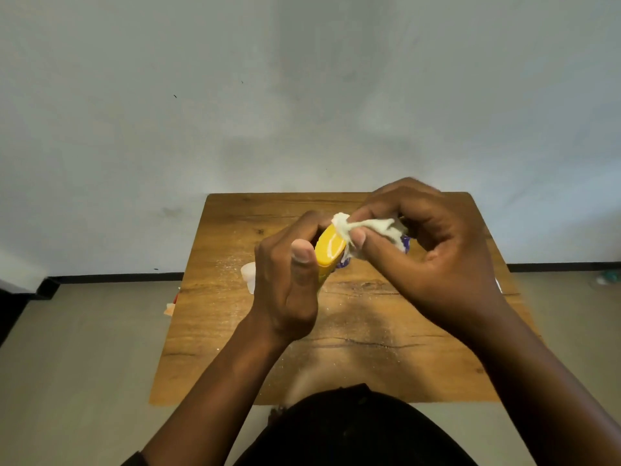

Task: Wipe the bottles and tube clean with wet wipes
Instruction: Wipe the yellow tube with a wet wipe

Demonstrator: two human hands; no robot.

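My left hand (289, 277) grips a yellow bottle (331, 250) upright above the wooden table (353, 331), its flat yellow cap facing me. My right hand (426, 250) pinches a crumpled white wet wipe (366, 230) and presses it against the cap's far edge. A blue and white item (406, 243) shows partly behind the wipe and the right hand's fingers; I cannot tell what it is. A white object (249, 275) lies on the table just left of my left hand, mostly hidden.
The small table stands against a pale wall, with white specks scattered on its top. A small orange and red scrap (171, 306) lies on the floor by the table's left edge. A greenish object (608, 277) sits on the floor at far right.
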